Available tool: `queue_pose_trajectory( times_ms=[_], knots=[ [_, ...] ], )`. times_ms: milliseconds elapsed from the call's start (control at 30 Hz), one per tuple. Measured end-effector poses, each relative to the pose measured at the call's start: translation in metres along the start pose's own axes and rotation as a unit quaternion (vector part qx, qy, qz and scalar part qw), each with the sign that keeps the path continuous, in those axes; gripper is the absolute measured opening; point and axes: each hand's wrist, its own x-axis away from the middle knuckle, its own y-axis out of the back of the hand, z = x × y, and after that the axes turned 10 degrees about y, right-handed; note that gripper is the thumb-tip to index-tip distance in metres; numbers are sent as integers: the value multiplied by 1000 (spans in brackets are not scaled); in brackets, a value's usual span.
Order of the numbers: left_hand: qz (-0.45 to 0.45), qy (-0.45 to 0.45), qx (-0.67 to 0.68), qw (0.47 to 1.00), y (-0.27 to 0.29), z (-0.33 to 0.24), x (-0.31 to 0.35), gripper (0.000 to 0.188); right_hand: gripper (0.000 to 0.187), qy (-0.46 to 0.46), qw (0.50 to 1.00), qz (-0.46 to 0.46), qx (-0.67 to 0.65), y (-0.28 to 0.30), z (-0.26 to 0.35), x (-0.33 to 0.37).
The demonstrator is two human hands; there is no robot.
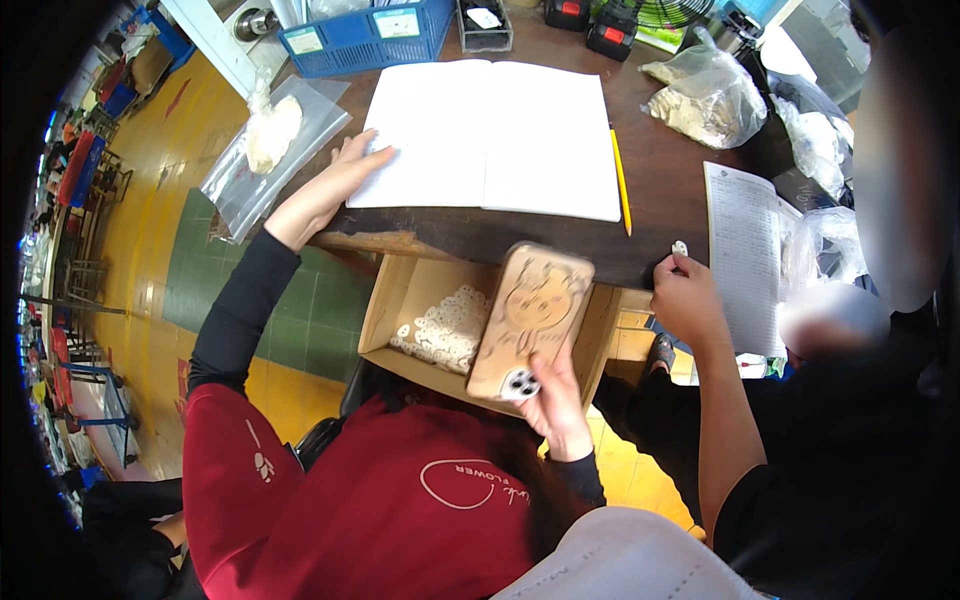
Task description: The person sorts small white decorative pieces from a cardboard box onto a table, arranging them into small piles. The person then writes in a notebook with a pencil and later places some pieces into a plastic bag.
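Observation:
My left hand (pixel 340 180) lies with fingers spread at the left edge of an open notebook (pixel 425 130) with blank white pages. My right hand (pixel 553 402) grips a phone (pixel 533 310) in a tan case with a cartoon face; its back and camera lenses face up. The phone hangs tilted over an open wooden drawer (pixel 378 325). Inside the drawer lies a heap of small white button-like pieces (pixel 445 330), partly hidden by the phone. A yellow pencil (pixel 621 185) rests along the notebook's right side.
At right a co-worker's hand (pixel 690 300) pinches a small white piece beside a printed sheet (pixel 745 260). Plastic bags (pixel 710 100) stand behind. Left of the notebook lies a clear bag (pixel 270 140) with pale contents. A blue basket (pixel 365 40) and power-tool batteries (pixel 612 35) line the back.

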Motion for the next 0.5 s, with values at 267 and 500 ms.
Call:
queue_pose_trajectory(
  times_ms=[267,500],
  knots=[
    [50,-13,202,978,-11,-15,-7,93,82,30,992,46,-110,4,16,-22],
    [2,23,242,970,6,-8,-21,77,77,96,992,-7,79,3,20,-24]
  ],
)
